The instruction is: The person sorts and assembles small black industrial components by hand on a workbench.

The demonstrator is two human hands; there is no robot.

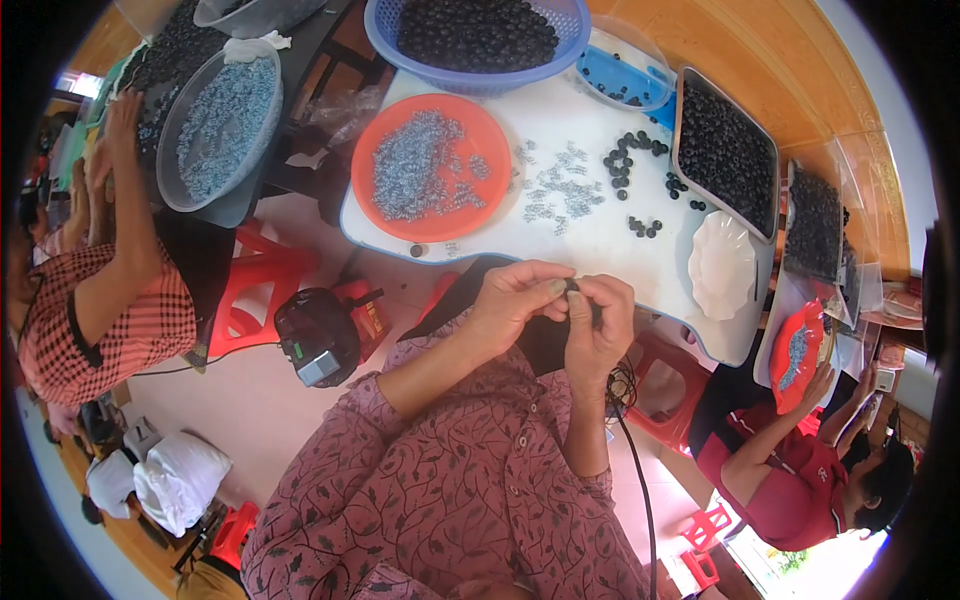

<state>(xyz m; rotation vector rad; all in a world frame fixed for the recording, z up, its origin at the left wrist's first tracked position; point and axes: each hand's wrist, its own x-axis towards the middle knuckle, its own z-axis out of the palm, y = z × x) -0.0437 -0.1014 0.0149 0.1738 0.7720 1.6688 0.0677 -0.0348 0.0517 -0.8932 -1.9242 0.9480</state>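
Left hand (515, 305) and right hand (600, 325): fingertips pinched together on one small black piece (571, 286), mostly hidden. Right of both, a red fabric shirt (785, 490) bears pale marking, illegible.

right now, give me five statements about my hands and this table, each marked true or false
1. The left hand and right hand meet at a small dark piece. True.
2. Pale pieces lie on the orange plate. True.
3. Pale pieces fill the blue basket. False: the blue basket holds black pieces.
4. The right hand touches the orange plate. False: it is beside the left hand.
5. A white scalloped dish lies on the table. True.
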